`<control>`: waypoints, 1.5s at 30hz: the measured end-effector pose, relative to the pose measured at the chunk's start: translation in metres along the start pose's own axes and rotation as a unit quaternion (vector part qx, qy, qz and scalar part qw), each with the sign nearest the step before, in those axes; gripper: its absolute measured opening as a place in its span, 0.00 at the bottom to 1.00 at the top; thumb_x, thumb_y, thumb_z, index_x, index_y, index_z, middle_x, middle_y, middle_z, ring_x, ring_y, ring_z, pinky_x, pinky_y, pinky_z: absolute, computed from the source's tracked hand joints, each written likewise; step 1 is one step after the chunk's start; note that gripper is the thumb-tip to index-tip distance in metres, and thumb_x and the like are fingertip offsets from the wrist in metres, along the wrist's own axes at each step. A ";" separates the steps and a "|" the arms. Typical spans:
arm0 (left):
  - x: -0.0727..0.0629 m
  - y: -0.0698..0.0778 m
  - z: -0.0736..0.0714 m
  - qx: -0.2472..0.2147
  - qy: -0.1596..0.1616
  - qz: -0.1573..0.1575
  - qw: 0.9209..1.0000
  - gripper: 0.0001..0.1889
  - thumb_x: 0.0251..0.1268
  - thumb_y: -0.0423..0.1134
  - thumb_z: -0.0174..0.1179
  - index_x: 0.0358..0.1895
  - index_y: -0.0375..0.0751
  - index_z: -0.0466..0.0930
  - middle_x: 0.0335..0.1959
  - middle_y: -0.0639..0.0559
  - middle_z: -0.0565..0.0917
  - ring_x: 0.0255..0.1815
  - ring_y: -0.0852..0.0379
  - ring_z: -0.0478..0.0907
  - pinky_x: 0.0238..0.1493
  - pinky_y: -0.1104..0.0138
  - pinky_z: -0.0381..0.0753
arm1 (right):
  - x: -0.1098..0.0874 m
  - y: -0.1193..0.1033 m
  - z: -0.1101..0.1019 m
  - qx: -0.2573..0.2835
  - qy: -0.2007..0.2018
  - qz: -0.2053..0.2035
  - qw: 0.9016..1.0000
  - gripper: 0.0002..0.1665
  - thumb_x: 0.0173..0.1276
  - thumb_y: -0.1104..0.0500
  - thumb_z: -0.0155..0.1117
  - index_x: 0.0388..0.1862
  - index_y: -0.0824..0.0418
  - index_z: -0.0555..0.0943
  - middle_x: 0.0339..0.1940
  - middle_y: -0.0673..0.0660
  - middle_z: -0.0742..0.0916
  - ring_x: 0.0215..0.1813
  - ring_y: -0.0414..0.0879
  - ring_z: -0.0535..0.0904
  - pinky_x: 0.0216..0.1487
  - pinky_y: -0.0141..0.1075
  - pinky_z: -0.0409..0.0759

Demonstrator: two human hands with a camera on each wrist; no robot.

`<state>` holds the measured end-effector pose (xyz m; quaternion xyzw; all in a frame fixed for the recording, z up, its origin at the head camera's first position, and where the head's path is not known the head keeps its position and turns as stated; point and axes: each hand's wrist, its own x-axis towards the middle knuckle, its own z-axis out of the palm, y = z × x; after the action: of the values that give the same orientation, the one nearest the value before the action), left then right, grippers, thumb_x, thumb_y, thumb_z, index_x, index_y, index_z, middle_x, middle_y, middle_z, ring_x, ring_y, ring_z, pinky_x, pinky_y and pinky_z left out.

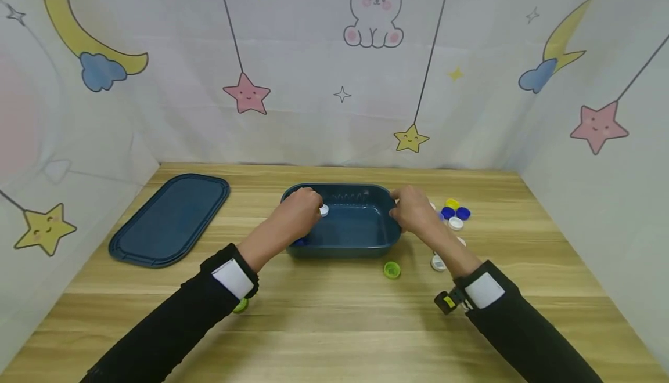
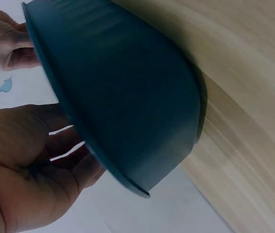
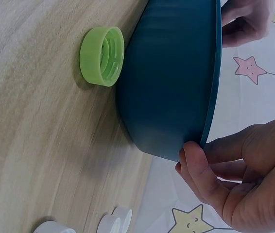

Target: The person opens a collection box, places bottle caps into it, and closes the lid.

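A dark teal rectangular box (image 1: 347, 252) stands on the table between both hands. My right hand (image 1: 415, 212) pinches its right-end rim, the fingers (image 3: 198, 167) bent over the edge. My left hand (image 1: 298, 212) reaches over the box's left end with curled fingers. At its fingertips a white bottle cap (image 1: 324, 210) shows, pinched there. The left wrist view has these fingertips hidden behind the rim. Something dark blue (image 1: 299, 242) lies inside the box, low at the left. Just in front of the box sits a light green bottle cap (image 1: 392, 270), hollow side showing in the right wrist view.
To the right, partly behind my right arm, lie several bottle caps, among them a yellow one (image 1: 452, 203), a blue one (image 1: 463, 213) and a white one (image 1: 456, 223). Another green cap (image 1: 241, 306) peeks out by my left sleeve. A flat dark lid (image 1: 169, 220) rests at the left.
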<state>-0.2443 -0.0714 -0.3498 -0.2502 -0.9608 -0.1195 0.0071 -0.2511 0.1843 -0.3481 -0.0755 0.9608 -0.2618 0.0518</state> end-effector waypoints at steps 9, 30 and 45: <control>0.019 -0.003 0.019 0.029 -0.024 -0.050 0.998 0.07 0.74 0.31 0.61 0.44 0.31 0.87 0.39 0.39 0.87 0.39 0.46 0.86 0.40 0.59 0.88 | 0.000 0.001 0.001 -0.003 0.000 -0.001 1.000 0.25 0.69 0.74 0.63 0.64 0.77 0.78 0.52 0.76 0.87 0.29 0.53 0.91 0.22 0.31 0.85; 0.019 -0.006 0.036 0.054 -0.014 -0.058 0.997 0.11 0.67 0.35 0.70 0.47 0.32 0.88 0.45 0.39 0.86 0.49 0.44 0.85 0.49 0.53 0.89 | -0.001 -0.001 0.001 -0.003 0.001 0.003 1.000 0.25 0.69 0.74 0.64 0.65 0.77 0.78 0.52 0.76 0.87 0.32 0.55 0.92 0.23 0.31 0.86; -0.001 -0.002 0.002 0.070 0.011 -0.041 0.997 0.19 0.70 0.48 0.69 0.57 0.42 0.87 0.49 0.43 0.87 0.46 0.46 0.84 0.42 0.55 0.88 | -0.001 0.000 0.001 0.000 0.001 -0.003 1.000 0.25 0.69 0.73 0.64 0.65 0.77 0.78 0.49 0.76 0.88 0.26 0.51 0.90 0.22 0.32 0.85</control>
<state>-0.2437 -0.0728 -0.3524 -0.2078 -0.9762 -0.0551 0.0299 -0.2501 0.1842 -0.3488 -0.0779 0.9607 -0.2616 0.0504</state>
